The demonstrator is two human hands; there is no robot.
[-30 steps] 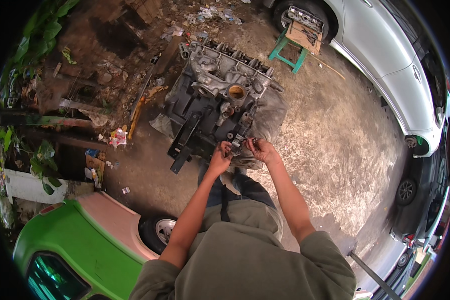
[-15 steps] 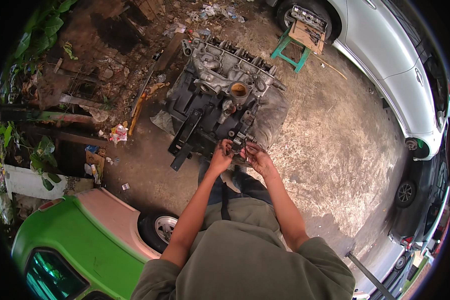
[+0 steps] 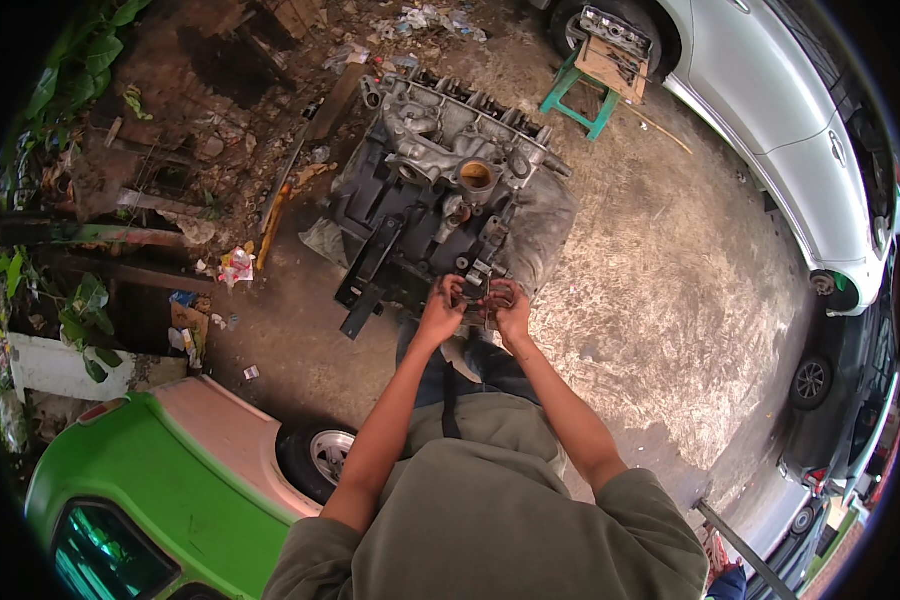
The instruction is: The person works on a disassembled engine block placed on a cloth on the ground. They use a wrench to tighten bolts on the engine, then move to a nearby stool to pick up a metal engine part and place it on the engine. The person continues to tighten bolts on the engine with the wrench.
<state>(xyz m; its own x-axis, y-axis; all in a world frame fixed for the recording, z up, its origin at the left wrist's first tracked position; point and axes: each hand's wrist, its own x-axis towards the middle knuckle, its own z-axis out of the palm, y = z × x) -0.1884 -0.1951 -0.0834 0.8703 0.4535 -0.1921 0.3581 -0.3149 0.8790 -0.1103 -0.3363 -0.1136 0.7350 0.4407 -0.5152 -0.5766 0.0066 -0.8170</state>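
Note:
A greasy engine block (image 3: 370,190) with a silver cylinder head (image 3: 425,130) on its far side stands in front of me. Both hands work at its near edge, by a small metal fitting (image 3: 481,270). My left hand (image 3: 442,310) is curled against the left of this fitting, fingertips bent in and darkened with grease. Just to its right, my right hand (image 3: 511,308) has its fingers bent in a pinch. A thin, dark piece seems to show below those fingers, too small to name. What the left fingertips grip, if anything, is hidden.
A black metal bracket (image 3: 368,262) juts from the engine's near left. Grey sheeting (image 3: 550,235) lies under the block. Beyond stands a green stool (image 3: 597,118) bearing a board and metal parts. A green car (image 3: 190,490) is close at left, a silver car (image 3: 770,110) at right.
My right hand has turned, its fingers curling in more, and has shifted slightly left and down. My left hand stays nearly where it was at the engine's edge.

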